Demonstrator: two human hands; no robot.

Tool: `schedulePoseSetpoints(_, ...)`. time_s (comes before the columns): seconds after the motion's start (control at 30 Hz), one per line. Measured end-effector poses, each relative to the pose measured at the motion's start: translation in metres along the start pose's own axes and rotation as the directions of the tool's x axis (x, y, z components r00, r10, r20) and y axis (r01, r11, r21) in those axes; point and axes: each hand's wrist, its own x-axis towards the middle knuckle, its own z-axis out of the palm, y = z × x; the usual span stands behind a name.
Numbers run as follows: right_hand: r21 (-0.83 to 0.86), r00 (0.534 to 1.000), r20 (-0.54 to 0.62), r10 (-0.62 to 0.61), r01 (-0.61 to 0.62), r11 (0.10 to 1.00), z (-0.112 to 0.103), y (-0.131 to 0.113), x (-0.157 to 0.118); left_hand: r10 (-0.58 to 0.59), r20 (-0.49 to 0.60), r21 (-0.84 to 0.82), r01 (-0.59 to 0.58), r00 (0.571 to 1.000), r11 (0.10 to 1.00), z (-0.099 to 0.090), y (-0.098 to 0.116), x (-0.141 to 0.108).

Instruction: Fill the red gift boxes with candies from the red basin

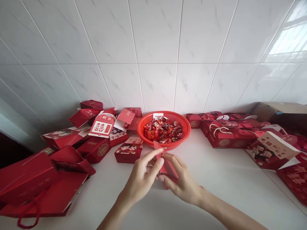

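Observation:
Between my two hands is a small red paper box (170, 168), partly covered by my fingers. My left hand (145, 171) pinches its near left side, thumb and forefinger on a raised flap. On the other side, my right hand (179, 177) has its fingers wrapped over the box's edge. What lies under the fingertips cannot be made out. Just beyond the hands stands a round orange-red plastic basket (185, 134) full of wrapped candies (163, 130). A red box with a cartoon print (129, 152) sits on the white tabletop (206, 198), left of the basket.
Red gift boxes (97, 149) are heaped on the left, with a large red bag (26, 179) nearest me. More red boxes with rope handles (224, 140) line the right side. A cardboard carton (280, 107) stands at the far right. A tiled wall (158, 80) closes off the back.

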Motion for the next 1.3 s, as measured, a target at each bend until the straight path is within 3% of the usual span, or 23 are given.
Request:
schedulePoseSetpoints(0.1,0.171,0.996,-0.038,0.084,-0.076,0.982,-0.004,0.0,0.004,0.156,0.108,-0.009,-0.156,0.982,0.988,0.002,0.003,0.002)
schedulePoseSetpoints(0.2,0.32,0.979,-0.065,0.192,-0.161,0.934,-0.008,0.007,0.007,0.274,0.155,0.089,-0.29,0.949,0.953,0.002,-0.002,0.007)
schedulePoseSetpoints(0.33,0.392,0.951,-0.11,0.289,-0.226,0.892,-0.007,0.013,0.009,0.491,-0.009,0.325,-0.462,0.871,0.825,0.003,-0.013,0.017)
schedulePoseSetpoints(0.4,0.418,0.937,-0.124,0.326,-0.249,0.874,-0.006,0.014,0.01,0.573,-0.12,0.423,-0.48,0.811,0.768,0.001,-0.018,0.023)
schedulePoseSetpoints(0.47,0.459,0.924,-0.123,0.362,-0.27,0.846,-0.006,0.013,0.012,0.6,-0.185,0.471,-0.466,0.778,0.749,-0.002,-0.021,0.028)
schedulePoseSetpoints(0.67,0.644,0.874,-0.084,0.479,-0.319,0.695,0.001,0.009,0.019,0.485,-0.22,0.339,-0.4,0.846,0.852,-0.001,-0.026,0.036)
schedulePoseSetpoints(0.83,0.803,0.758,-0.051,0.65,-0.356,0.478,0.01,0.01,0.026,0.396,-0.273,0.209,-0.348,0.877,0.914,0.006,-0.029,0.035)
schedulePoseSetpoints(0.93,0.844,0.681,-0.008,0.732,-0.388,0.37,0.011,0.011,0.029,0.231,-0.242,0.092,-0.215,0.942,0.972,0.006,-0.029,0.034)
schedulePoseSetpoints(1.0,0.858,0.666,0.028,0.745,-0.398,0.323,0.01,0.012,0.031,0.094,-0.223,0.002,-0.096,0.97,0.995,0.004,-0.029,0.034)
schedulePoseSetpoints(1.07,0.847,0.687,0.041,0.726,-0.409,0.339,0.006,0.013,0.034,0.001,-0.207,-0.068,-0.015,0.978,0.998,0.002,-0.029,0.034)
schedulePoseSetpoints(1.13,0.79,0.732,-0.013,0.681,-0.411,0.456,-0.002,0.016,0.04,-0.031,-0.221,-0.097,0.01,0.975,0.995,0.001,-0.028,0.034)
schedulePoseSetpoints(1.23,0.634,0.802,-0.204,0.561,-0.328,0.7,-0.022,0.027,0.059,0.027,-0.292,-0.061,-0.047,0.956,0.997,0.006,-0.027,0.037)
schedulePoseSetpoints(1.3,0.571,0.813,-0.311,0.492,-0.254,0.781,-0.036,0.039,0.075,0.109,-0.315,-0.026,-0.123,0.943,0.992,0.011,-0.028,0.042)
